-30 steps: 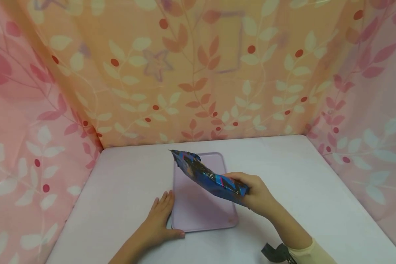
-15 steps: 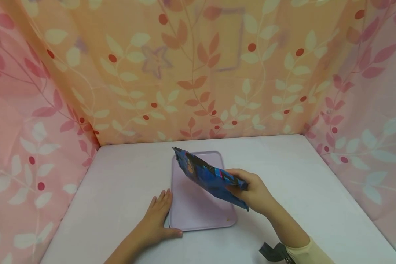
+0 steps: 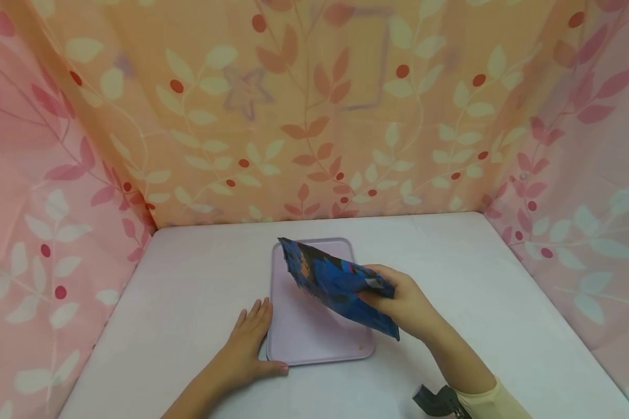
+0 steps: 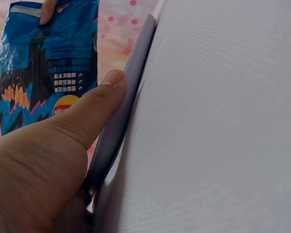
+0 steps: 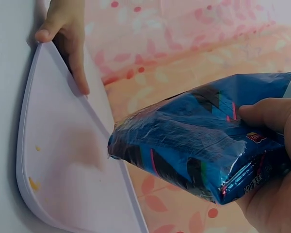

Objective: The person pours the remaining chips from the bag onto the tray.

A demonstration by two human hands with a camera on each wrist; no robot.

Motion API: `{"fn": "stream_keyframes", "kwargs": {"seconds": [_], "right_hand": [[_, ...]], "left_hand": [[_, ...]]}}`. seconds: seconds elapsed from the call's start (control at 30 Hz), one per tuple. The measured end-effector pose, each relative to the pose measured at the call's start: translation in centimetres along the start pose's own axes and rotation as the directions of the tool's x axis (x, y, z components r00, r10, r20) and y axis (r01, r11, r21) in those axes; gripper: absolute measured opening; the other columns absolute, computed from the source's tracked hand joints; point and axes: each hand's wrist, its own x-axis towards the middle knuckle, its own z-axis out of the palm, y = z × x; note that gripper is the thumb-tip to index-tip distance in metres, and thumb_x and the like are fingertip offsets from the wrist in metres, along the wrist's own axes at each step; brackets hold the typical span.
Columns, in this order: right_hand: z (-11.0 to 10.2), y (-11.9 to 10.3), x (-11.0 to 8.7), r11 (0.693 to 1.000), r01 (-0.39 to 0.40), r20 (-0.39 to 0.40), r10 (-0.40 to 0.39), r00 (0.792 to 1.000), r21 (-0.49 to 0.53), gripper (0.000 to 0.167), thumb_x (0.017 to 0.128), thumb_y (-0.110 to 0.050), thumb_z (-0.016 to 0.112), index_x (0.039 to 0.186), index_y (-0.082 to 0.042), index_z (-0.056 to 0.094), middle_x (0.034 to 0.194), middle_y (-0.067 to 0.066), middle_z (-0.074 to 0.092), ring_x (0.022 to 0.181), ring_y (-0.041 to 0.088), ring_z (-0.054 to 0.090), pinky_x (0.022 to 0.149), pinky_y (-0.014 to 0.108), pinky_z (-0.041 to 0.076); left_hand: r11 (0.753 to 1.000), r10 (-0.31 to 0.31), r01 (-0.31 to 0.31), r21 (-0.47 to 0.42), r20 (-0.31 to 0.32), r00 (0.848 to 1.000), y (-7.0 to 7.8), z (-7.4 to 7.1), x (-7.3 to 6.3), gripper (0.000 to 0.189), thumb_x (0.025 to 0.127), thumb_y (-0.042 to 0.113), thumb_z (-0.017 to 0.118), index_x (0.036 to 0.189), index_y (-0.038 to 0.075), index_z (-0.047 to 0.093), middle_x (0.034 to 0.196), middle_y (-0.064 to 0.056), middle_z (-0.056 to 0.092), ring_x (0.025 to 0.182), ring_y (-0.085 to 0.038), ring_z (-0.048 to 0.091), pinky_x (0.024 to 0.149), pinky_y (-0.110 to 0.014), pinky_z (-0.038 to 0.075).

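A blue and black snack bag [image 3: 335, 285] hangs tilted over a pale purple tray [image 3: 314, 343]. My right hand [image 3: 406, 302] grips the bag near its right end, thumb on one face in the right wrist view. Printed chips and white lettering show on the bag [image 4: 48, 68] in the left wrist view. My left hand [image 3: 246, 343] lies at the tray's near left corner, fingers straight along the left side and thumb at the front edge. A few small yellowish crumbs [image 5: 34, 183] dot the tray's surface in the right wrist view.
A white-covered table [image 3: 199, 273] bears the tray. Pink and orange leaf-patterned cloth [image 3: 314, 116] encloses the table at the back and both sides. A dark strap or mount [image 3: 437, 401] sits by the right forearm at the front.
My right hand has turned the bag so more of its blue face shows, its far tip shifting slightly right. The left hand keeps its place at the tray; the head view has shifted a little.
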Motion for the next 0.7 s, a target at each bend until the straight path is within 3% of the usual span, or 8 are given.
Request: {"fn": "stream_keyframes", "kwargs": {"seconds": [0.7], "right_hand": [[-0.07, -0.16, 0.31, 0.998, 0.038, -0.027, -0.036, 0.999, 0.059, 0.040, 0.096, -0.018, 0.073, 0.136, -0.019, 0.063, 0.131, 0.010, 0.066, 0.116, 0.034, 0.064, 0.098, 0.057, 0.055]], "left_hand": [[1.000, 0.014, -0.014, 0.005, -0.007, 1.000, -0.05, -0.22, 0.17, 0.139, 0.067, 0.082, 0.073, 0.162, 0.000, 0.013, 0.171, -0.013, 0.008, 0.159, -0.031, 0.002, 0.127, -0.057, 0.000]]}}
